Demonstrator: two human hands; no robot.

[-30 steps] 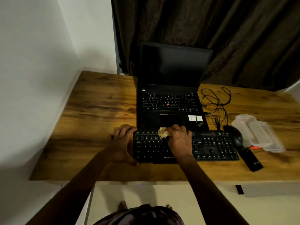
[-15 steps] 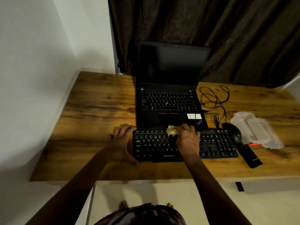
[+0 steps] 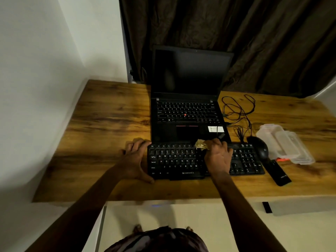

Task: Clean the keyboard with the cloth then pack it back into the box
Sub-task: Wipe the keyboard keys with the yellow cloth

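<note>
A black keyboard [image 3: 176, 160] lies flat on the wooden desk [image 3: 109, 124], just in front of an open laptop. My left hand [image 3: 135, 159] rests against the keyboard's left end, fingers at its far corner and thumb at its near corner. My right hand [image 3: 218, 157] lies on the middle of the keys and pinches a small crumpled beige cloth [image 3: 201, 144], which touches the top key row. No box for the keyboard is in view.
The open black laptop [image 3: 187, 110] stands directly behind the keyboard. Right of it lie tangled black cables [image 3: 238, 111], a black mouse [image 3: 260, 149], a clear plastic tray [image 3: 285, 144] and a slim black remote-like bar [image 3: 279, 175]. A white wall borders the desk's left side.
My right hand has slid the cloth rightward along the keyboard's top rows, from left of centre to the middle. My left hand has stayed at the left end.
</note>
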